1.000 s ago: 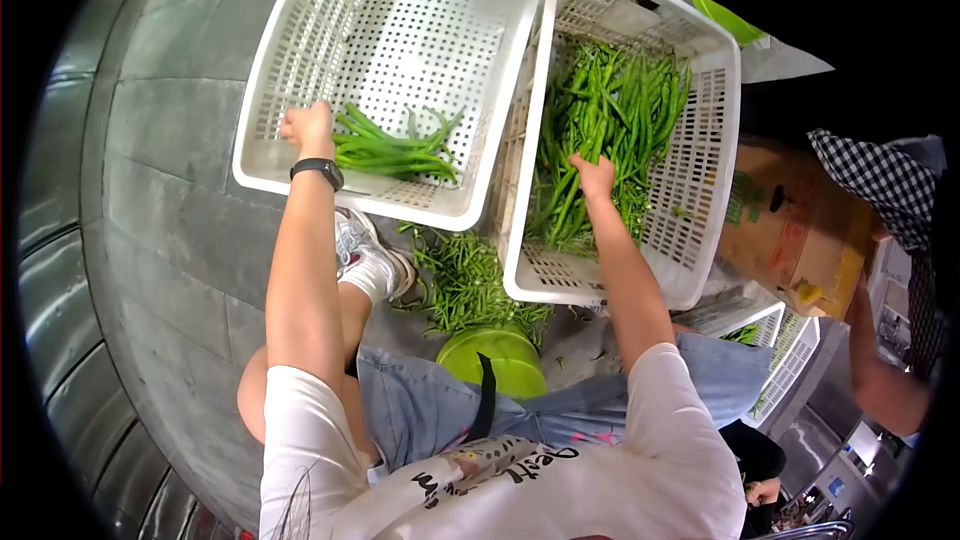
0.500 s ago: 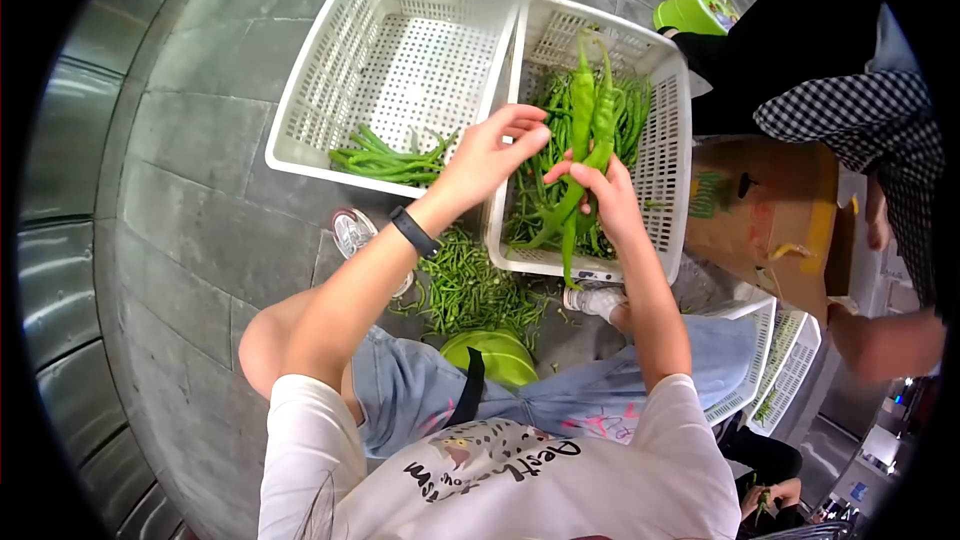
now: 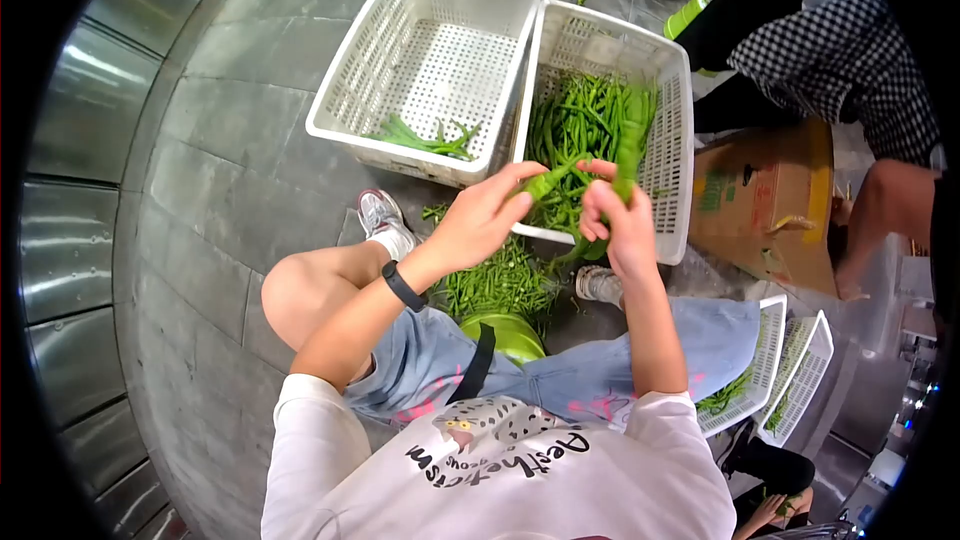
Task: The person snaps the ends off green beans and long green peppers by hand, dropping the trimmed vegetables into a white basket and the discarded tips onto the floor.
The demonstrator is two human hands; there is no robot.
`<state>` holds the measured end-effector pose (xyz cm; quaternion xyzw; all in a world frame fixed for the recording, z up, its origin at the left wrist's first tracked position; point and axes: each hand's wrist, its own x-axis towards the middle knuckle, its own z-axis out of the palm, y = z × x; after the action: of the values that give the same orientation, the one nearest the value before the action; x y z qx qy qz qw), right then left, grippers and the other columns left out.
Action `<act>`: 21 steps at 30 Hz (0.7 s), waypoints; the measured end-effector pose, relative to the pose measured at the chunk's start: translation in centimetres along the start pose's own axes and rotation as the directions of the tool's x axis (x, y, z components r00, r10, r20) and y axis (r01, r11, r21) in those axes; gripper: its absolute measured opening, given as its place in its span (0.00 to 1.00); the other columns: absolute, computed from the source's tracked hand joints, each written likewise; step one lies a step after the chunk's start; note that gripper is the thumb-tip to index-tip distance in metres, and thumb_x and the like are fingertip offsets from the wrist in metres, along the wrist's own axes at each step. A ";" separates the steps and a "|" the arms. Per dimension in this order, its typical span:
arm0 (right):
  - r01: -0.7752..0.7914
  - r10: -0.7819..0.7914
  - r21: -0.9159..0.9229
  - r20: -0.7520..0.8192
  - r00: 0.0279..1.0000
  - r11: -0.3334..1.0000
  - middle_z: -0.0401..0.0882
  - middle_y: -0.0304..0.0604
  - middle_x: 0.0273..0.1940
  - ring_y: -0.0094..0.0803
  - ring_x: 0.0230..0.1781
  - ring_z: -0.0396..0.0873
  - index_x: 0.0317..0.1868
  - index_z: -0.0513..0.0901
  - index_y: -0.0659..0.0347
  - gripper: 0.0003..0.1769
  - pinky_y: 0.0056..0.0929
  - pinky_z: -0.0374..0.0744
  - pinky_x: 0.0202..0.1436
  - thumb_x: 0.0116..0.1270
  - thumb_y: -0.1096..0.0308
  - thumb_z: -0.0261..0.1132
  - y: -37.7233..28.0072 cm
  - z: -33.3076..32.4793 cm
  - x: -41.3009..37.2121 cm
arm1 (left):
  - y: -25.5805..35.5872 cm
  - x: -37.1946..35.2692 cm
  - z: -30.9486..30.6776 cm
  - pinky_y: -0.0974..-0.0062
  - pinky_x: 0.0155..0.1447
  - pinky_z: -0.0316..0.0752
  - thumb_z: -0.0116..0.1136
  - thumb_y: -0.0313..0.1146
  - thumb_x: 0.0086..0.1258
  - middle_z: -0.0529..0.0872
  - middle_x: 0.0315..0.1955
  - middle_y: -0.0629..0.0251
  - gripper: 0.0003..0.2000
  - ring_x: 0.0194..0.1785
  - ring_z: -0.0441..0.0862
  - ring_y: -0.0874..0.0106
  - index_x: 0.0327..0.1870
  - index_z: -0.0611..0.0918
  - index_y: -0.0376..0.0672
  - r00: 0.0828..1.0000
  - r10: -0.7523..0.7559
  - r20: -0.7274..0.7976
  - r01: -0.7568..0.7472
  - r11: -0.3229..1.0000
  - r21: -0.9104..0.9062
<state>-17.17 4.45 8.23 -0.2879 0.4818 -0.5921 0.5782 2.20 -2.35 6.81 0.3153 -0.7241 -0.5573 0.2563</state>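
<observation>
My left hand (image 3: 487, 223) pinches a long green chili pepper (image 3: 543, 183) between thumb and fingers, over the near end of the right-hand white crate (image 3: 682, 140). Beside it, my right hand (image 3: 620, 225) is closed around more green chili peppers (image 3: 630, 148), smeared by motion; their number cannot be made out. Many thin green pods (image 3: 580, 120) fill the bottom of that crate below my hands. To its left stands another white crate (image 3: 325, 105), with a small bunch of green pods (image 3: 425, 140) at its near end.
Green trimmings (image 3: 500, 285) lie heaped on the floor between my feet, by a green rounded object (image 3: 508, 335). A cardboard box (image 3: 755, 205) stands on the right, near a person in a checkered garment (image 3: 810, 50). Two more white crates (image 3: 765, 365) sit beside my right leg.
My left hand has gone from empty to gripping a pepper. My right hand has turned and drawn slightly towards me with its peppers. The view has shifted a little.
</observation>
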 end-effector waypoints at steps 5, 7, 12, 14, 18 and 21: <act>-0.063 0.068 -0.114 0.045 0.997 0.991 0.77 0.37 0.24 0.16 0.16 0.65 0.38 0.78 0.67 0.07 0.18 0.64 0.19 0.63 0.72 0.65 1.7 0.7 -0.7 | -1.5 -0.8 2.0 0.70 0.47 0.74 0.55 0.35 0.69 0.81 0.40 0.56 0.13 0.43 0.81 0.62 0.48 0.75 0.36 0.994 0.106 0.017 -0.108 0.989 0.097; -0.072 0.075 -0.060 0.044 0.996 0.996 0.77 0.39 0.24 0.17 0.15 0.65 0.37 0.78 0.68 0.07 0.18 0.64 0.19 0.63 0.71 0.65 2.2 0.6 -1.4 | -1.6 -1.1 1.9 0.71 0.46 0.73 0.55 0.34 0.68 0.81 0.38 0.57 0.12 0.41 0.80 0.63 0.46 0.76 0.35 0.987 0.155 0.044 -0.159 0.983 0.088; -0.193 0.164 0.252 0.133 0.978 0.948 0.76 0.41 0.23 0.20 0.13 0.63 0.34 0.75 0.65 0.04 0.22 0.65 0.18 0.64 0.72 0.60 3.1 0.4 -1.9 | -1.7 -1.7 1.3 0.73 0.43 0.72 0.56 0.34 0.68 0.79 0.34 0.60 0.11 0.37 0.78 0.66 0.44 0.77 0.35 0.975 0.197 0.105 -0.198 0.980 0.006; -0.242 0.220 0.314 0.107 0.970 0.918 0.75 0.42 0.22 0.21 0.12 0.62 0.34 0.74 0.63 0.05 0.22 0.65 0.18 0.65 0.71 0.60 3.3 0.9 -1.9 | -2.4 -1.7 1.1 0.75 0.42 0.72 0.55 0.35 0.69 0.78 0.33 0.63 0.11 0.35 0.77 0.69 0.44 0.76 0.36 0.956 0.265 0.124 -0.262 0.964 -0.037; -0.210 0.202 0.149 0.067 0.977 0.966 0.75 0.41 0.21 0.20 0.13 0.65 0.33 0.73 0.61 0.07 0.19 0.65 0.18 0.64 0.72 0.63 3.7 1.4 -2.4 | -3.4 -2.3 0.3 0.79 0.40 0.72 0.50 0.36 0.74 0.77 0.34 0.69 0.10 0.35 0.75 0.77 0.48 0.73 0.40 0.987 -0.039 0.153 0.125 0.784 -0.609; -0.209 0.225 -0.137 0.112 0.968 0.968 0.74 0.36 0.21 0.17 0.15 0.67 0.30 0.73 0.60 0.10 0.16 0.65 0.18 0.59 0.72 0.69 4.5 1.2 -2.9 | -3.2 -1.5 -2.0 0.80 0.37 0.69 0.44 0.39 0.76 0.72 0.30 0.70 0.11 0.31 0.70 0.77 0.46 0.72 0.42 0.974 -0.225 0.018 0.113 0.414 -0.903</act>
<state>-13.83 7.58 5.26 -0.3057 0.5084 -0.4746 0.6502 5.22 -3.11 4.22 0.2307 -0.2661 -0.8619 0.3649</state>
